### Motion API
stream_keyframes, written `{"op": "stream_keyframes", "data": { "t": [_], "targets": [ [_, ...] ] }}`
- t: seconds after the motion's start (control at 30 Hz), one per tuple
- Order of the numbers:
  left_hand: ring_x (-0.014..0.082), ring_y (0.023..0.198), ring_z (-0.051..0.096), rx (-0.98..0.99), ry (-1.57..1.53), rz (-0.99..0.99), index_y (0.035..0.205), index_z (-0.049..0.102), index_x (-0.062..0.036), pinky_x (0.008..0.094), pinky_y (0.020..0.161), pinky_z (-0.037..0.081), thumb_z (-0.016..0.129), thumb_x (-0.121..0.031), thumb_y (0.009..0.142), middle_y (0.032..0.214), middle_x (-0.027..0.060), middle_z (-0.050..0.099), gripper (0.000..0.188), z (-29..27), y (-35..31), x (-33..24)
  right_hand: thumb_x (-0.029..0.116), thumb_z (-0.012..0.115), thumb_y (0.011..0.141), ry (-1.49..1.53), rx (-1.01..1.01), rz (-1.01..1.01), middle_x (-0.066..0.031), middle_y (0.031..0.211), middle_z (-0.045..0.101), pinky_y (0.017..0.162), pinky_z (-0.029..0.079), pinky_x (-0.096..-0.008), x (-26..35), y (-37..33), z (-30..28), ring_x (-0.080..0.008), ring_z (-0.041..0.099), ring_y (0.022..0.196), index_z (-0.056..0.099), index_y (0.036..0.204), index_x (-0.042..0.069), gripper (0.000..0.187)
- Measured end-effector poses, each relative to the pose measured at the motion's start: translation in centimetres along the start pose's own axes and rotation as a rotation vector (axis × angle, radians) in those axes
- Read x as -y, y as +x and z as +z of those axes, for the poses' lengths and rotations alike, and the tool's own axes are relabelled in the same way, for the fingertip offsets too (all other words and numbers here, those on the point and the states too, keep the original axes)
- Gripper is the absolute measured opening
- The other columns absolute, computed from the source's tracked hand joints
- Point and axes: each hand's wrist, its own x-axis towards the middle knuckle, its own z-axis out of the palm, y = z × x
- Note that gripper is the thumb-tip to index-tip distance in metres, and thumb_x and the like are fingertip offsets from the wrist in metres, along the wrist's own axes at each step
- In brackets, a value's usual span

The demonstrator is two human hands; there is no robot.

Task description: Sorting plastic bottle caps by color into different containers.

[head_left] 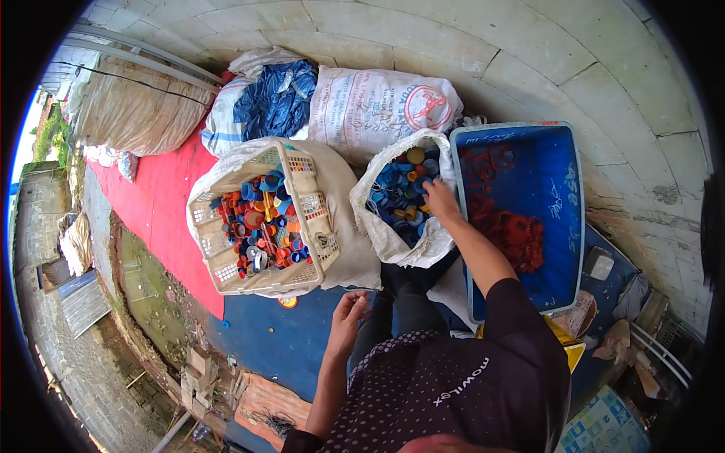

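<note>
My right hand (442,201) reaches into a white woven sack (371,230) of plastic bottle caps (394,189), mostly blue with some yellow and brown. Its fingers are closed at a dark blue cap on top of the pile. Lower and to the left, my left hand (349,313) hangs in front of my legs with its fingers curled in. What it holds, if anything, is hidden. Left of the sack, a cream plastic basket (308,204) is tilted on a stuffed sack and holds mixed caps (264,219) in orange, blue and red.
At the right stands a blue tub (555,174) with red caps and rings (507,234) inside. Behind are a full printed sack (370,106) and a dark blue plastic bag (279,98) against a block wall (529,60). A red sheet (162,204) covers ground at left.
</note>
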Motion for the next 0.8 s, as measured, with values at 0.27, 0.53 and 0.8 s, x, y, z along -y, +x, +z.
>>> {"op": "stream_keyframes", "data": {
  "t": [0.27, 0.53, 0.8],
  "targets": [
    [0.0125, 0.098, 0.056, 0.156, -0.082, -0.042, 0.136, 0.045, -0.0094, 0.0276, 0.080, 0.045, 0.061, -0.026, 0.096, 0.120, 0.0044, 0.058, 0.046, 2.9, 4.5, 0.5, 0.015, 0.073, 0.080, 0.633, 0.059, -0.018, -0.0094, 0.090, 0.060, 0.061, 0.050, -0.0331, 12.6, -11.5, -10.6, -0.0264, 0.063, 0.072, 0.063, 0.096, 0.003, 0.023],
    [0.0094, 0.098, 0.051, 0.402, -0.180, 0.205, 0.139, 0.042, -0.0088, 0.0250, 0.081, 0.043, 0.064, -0.026, 0.094, 0.115, 0.0006, 0.056, 0.052, 5.7, 7.0, -1.3, 0.008, 0.073, 0.079, 0.443, -0.138, -0.204, -0.0078, 0.093, 0.064, 0.058, 0.052, -0.0309, 16.7, -15.5, -15.0, -0.0198, 0.066, 0.071, 0.066, 0.097, 0.005, 0.019],
    [0.0094, 0.094, 0.052, 0.126, -0.199, 0.242, 0.130, 0.048, -0.0059, 0.0250, 0.076, 0.043, 0.064, -0.023, 0.093, 0.107, 0.0016, 0.058, 0.043, 3.2, 5.7, -0.5, 0.010, 0.060, 0.091, 1.205, 0.074, 0.398, -0.0089, 0.110, 0.064, 0.051, 0.052, -0.0226, 11.8, -9.8, -8.5, -0.0124, 0.066, 0.074, 0.054, 0.121, 0.005, 0.031]
  ]
}}
